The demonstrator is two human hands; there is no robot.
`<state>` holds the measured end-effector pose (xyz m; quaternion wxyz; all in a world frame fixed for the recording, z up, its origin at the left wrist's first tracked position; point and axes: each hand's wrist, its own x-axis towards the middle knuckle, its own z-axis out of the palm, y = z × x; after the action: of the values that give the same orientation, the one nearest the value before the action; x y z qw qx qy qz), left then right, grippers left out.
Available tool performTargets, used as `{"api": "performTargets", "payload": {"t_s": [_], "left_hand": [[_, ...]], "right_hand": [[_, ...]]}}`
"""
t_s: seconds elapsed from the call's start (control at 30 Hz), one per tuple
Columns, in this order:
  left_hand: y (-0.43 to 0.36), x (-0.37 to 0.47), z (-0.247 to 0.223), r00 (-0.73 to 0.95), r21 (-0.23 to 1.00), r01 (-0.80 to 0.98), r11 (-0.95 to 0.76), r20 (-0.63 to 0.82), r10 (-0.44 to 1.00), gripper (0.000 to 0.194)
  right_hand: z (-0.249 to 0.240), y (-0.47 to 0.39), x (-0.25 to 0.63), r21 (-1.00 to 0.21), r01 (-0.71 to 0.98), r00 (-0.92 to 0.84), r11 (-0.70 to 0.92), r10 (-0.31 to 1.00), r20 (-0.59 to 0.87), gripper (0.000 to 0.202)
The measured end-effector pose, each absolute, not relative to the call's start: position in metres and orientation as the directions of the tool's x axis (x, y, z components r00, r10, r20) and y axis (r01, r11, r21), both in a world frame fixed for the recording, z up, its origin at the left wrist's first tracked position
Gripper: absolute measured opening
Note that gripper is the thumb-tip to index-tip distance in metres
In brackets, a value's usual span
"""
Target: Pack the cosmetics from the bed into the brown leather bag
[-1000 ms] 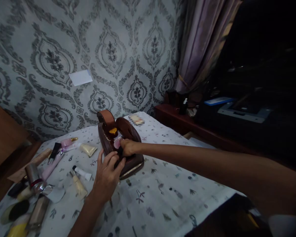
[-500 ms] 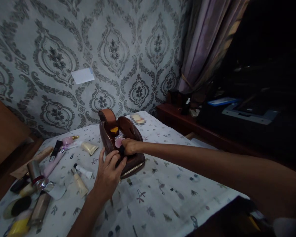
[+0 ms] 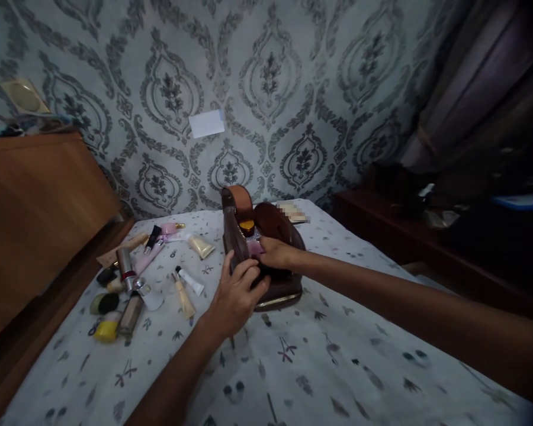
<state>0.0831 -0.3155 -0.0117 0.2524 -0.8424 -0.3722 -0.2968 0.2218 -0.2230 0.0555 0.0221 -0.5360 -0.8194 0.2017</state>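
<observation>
A bed with a leaf-and-twig printed sheet (image 3: pixel 320 355) fills the room's near half, set against damask wallpaper, with a wooden headboard (image 3: pixel 39 207) to the left and dark furniture off to the right. Toward the far middle of the sheet stands a brown leather pouch (image 3: pixel 266 248), unzipped and gaping, its strap looped up at the far end. A yellow-capped item and something pink already sit inside, so by the look of it some of the packing is done.

The left hand (image 3: pixel 237 296) is cupped against the pouch's near side, fingers curled over the rim and holding the mouth apart. The right hand (image 3: pixel 275 253) reaches in from the right, fingers pinched narrow around a small pink item (image 3: pixel 254 248) right at the opening; whether it has let go I cannot tell.

A good deal looks left. Scattered well to the left of the pouch lie the loose cosmetics (image 3: pixel 133 278): a cream tube (image 3: pixel 201 246), a small white-capped tube (image 3: pixel 189 280), a pale slim tube (image 3: pixel 185 299), a silver cylinder with a red band (image 3: pixel 125 267), a pink bottle, a dark sponge (image 3: pixel 105 303) and a yellow one (image 3: pixel 103 329) nearest
</observation>
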Motion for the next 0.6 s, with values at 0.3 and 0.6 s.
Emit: {"api": "performTargets", "payload": {"t_s": [0.3,0.6], "left_hand": [[-0.315,0.085,-0.011,0.538,-0.200,0.767,-0.610,0.720,0.439,0.018],[-0.315,0.086,-0.011,0.534,-0.198,0.766,-0.612,0.726,0.433,0.021]], "right_hand": [[0.061,-0.229,0.241,-0.804,0.594,-0.198,0.025,0.973,-0.116,0.053],[0.060,-0.236,0.234,-0.281,0.812,-0.568,0.511,0.802,-0.184,0.041]]}}
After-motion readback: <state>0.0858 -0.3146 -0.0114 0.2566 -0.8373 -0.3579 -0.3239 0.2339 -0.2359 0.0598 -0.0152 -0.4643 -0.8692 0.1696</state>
